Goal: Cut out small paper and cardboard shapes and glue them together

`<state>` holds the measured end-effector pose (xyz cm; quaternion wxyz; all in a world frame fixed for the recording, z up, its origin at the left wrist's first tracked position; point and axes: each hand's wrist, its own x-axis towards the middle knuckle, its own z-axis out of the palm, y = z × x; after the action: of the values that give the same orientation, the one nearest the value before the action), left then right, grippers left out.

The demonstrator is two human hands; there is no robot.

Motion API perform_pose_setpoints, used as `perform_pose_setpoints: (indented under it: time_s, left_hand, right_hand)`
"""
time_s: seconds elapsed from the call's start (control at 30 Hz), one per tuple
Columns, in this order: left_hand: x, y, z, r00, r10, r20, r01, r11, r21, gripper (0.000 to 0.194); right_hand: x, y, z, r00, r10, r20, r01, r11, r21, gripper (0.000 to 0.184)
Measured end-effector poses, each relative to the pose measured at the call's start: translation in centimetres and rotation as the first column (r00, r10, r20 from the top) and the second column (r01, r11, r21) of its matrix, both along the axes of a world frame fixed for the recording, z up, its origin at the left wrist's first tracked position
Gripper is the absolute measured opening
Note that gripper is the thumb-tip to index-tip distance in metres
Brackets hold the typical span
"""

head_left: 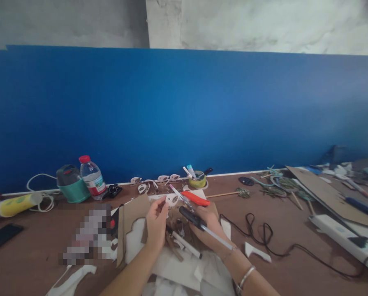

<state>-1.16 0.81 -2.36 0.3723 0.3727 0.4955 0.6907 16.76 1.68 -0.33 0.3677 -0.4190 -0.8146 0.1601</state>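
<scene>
My left hand point(157, 220) pinches a small white cutout point(172, 200) with dark markings, rather like a bird's head. In my right hand point(207, 226) a pen point(216, 235) with a black end and clear barrel lies across the fingers, pointing back at the wrist. Just beyond those fingers is an orange-red tool point(196, 198), perhaps a cutter; whether the hand touches it is hidden. A slim pink-tipped pen point(177, 191) slants between both hands. Below them, a white marker point(186, 244) rests among brown and white scraps. Similar white cutouts point(163, 179) line the board's foot.
Left stand a water bottle point(93, 181), a teal container point(74, 189), a yellow tube point(20, 204) and a phone point(3, 238). A tape roll point(197, 181) holds pens at the back. Right are a black cable point(265, 236), a power strip point(347, 238) and cardboard point(328, 197).
</scene>
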Motion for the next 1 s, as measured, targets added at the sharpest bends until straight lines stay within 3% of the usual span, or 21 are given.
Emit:
perform_pose_setpoints:
  time_s: [0.27, 1.0]
  left_hand:
    - [-0.06, -0.01, 0.03, 0.999, 0.007, -0.053, -0.007, 1.0, -0.01, 0.038]
    - [0.07, -0.06, 0.11, 1.0, 0.024, -0.011, -0.024, 1.0, -0.008, 0.037]
  right_hand:
    - [0.12, -0.01, -0.47, 1.0, 0.029, 0.01, -0.029, 0.999, -0.029, 0.006]
    - [-0.04, 0.02, -0.29, 0.999, -0.017, 0.038, 0.017, 1.0, -0.006, 0.007]
